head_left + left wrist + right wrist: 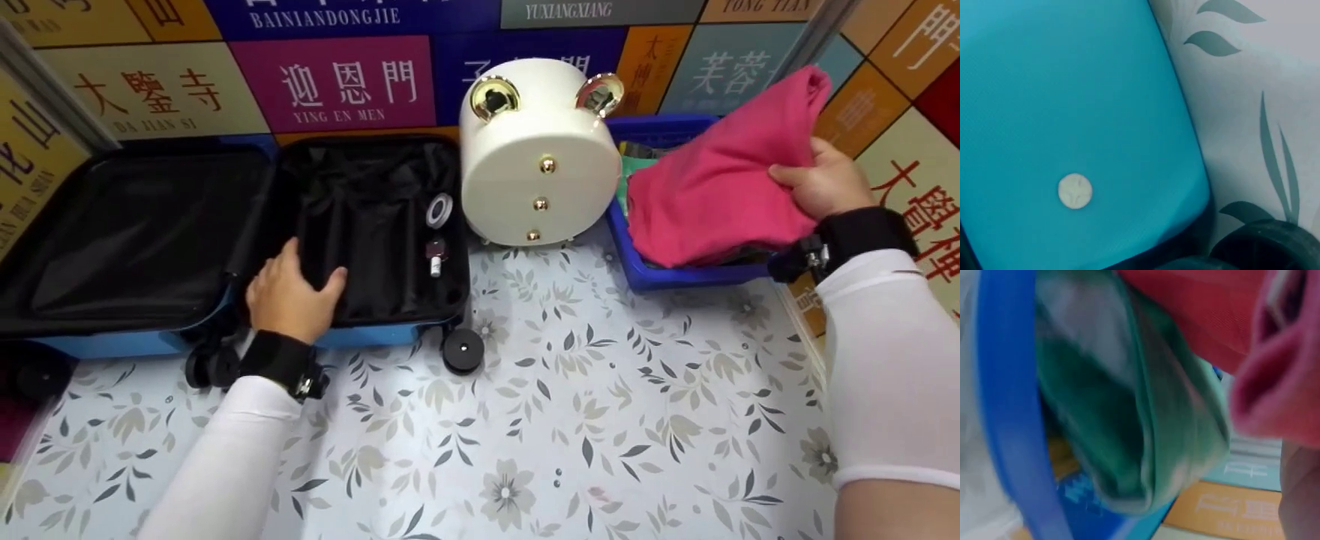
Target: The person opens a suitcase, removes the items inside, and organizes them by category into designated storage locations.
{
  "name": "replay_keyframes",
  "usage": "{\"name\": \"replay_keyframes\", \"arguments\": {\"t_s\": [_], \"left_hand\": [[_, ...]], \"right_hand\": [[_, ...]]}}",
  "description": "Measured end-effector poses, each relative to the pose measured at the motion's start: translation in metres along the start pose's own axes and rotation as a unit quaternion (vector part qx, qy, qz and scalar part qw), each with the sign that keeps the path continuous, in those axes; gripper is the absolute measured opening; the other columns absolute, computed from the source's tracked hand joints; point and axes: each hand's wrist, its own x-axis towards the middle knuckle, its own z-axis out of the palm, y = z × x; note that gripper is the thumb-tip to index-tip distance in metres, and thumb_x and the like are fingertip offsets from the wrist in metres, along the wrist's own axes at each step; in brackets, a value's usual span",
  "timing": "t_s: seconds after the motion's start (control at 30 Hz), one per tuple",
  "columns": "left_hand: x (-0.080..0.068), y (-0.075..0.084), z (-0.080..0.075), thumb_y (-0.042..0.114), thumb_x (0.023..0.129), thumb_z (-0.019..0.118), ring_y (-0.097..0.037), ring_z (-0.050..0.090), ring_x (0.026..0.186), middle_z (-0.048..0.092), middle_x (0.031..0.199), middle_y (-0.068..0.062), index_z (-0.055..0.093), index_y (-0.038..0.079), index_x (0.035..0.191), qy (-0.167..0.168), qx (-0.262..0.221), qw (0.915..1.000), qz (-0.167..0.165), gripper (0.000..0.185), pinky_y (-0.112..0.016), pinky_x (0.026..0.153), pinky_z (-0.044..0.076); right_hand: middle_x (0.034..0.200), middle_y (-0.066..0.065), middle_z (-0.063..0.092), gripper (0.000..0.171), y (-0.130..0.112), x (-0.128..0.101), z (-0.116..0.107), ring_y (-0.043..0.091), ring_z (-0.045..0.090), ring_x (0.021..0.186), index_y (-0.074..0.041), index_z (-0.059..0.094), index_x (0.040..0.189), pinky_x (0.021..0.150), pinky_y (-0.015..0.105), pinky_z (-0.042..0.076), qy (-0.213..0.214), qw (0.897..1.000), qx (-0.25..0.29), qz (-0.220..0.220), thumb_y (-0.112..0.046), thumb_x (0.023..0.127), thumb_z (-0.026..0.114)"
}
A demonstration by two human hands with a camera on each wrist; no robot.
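While the open blue suitcase (225,247) lies flat at the far left of the floral tabletop (570,420), I'm watching the R hand (821,184) grip a pink garment (712,187), fingers and thumb curled round its right edge, holding it partly lifted above a blue plastic bin (660,277) at the far right. The cloth's long axis runs diag., low-left to high-right, its lower end sagging into the bin. From the R wrist view, blurred, I make out more cloth in the bin, a green item (1129,410) under the pink fabric (1275,382) and the bin's blue rim (1005,399).

The L hand (289,296) rests palm-down on the near rim of the suitcase's right half, fingers flat and relaxed on the black lining, holding nothing. The L wrist cam shows only the case's blue shell (1072,112) and a caster (1269,247) w/ tablecloth beside it.

Key relation as I judge it: the garment sits well right of the case, w/ a white round cosmetic case (536,154), gold-eared, standing between them. The R hand has the cloth; the L is the one nearer the suitcase. Inside that right half, near its far-right edge, lie a roll of tape (439,210) and a small bottle (435,259). Colourful Chinese-lettered panels (337,82) back the scene.
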Motion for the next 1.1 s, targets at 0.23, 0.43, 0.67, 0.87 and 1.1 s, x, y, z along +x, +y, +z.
{"name": "replay_keyframes", "arguments": {"t_s": [0.23,0.43,0.67,0.87,1.1], "left_hand": [[-0.003,-0.001,0.002,0.059,0.099,0.063,-0.045,0.038,0.155,0.044,0.167,-0.022,0.031,0.011,0.168,0.003,0.005,1.0000,-0.004,0.090,-0.062,0.129,0.019],[0.000,0.000,0.004,0.060,0.098,0.064,-0.045,0.040,0.153,0.046,0.165,-0.023,0.033,0.011,0.167,0.003,0.012,0.9999,-0.001,0.090,-0.062,0.129,0.020],[0.001,0.000,0.004,0.063,0.098,0.061,-0.047,0.037,0.155,0.043,0.166,-0.023,0.030,0.012,0.168,-0.011,0.033,0.9993,-0.011,0.092,-0.065,0.129,0.018],[0.000,-0.002,0.003,0.063,0.098,0.062,-0.047,0.037,0.155,0.043,0.167,-0.023,0.030,0.012,0.168,-0.011,0.037,0.9992,-0.012,0.092,-0.066,0.129,0.017],[0.000,-0.001,0.004,0.063,0.097,0.063,-0.048,0.035,0.156,0.043,0.167,-0.022,0.031,0.012,0.168,-0.016,0.037,0.9991,-0.016,0.093,-0.066,0.129,0.016]], "right_hand": [[0.094,-0.039,0.060,0.041,-0.003,0.003,-0.004,-0.007,0.051,0.091,-0.042,0.062,0.141,0.082,0.007,0.041,0.013,0.997,0.066,-0.030,-0.037,0.101,0.072],[0.150,0.032,0.051,0.085,0.008,0.011,0.013,0.044,0.055,0.123,-0.002,0.017,0.168,0.109,0.052,0.050,-0.041,0.994,-0.097,0.037,-0.044,0.106,0.056],[0.171,0.039,-0.004,0.100,0.016,0.009,0.035,0.067,0.013,0.153,-0.005,-0.010,0.169,0.126,0.074,0.015,-0.046,0.982,-0.182,0.012,-0.037,0.105,0.059],[0.164,0.032,-0.039,0.109,0.003,-0.012,0.084,0.077,-0.020,0.147,-0.011,0.010,0.171,0.115,0.087,-0.013,-0.061,0.952,-0.299,0.001,-0.074,0.096,0.057],[0.164,0.038,-0.032,0.103,0.010,-0.023,0.104,0.072,-0.041,0.140,-0.010,0.010,0.170,0.109,0.086,-0.025,-0.101,0.945,-0.310,0.016,-0.076,0.100,0.046]]}}
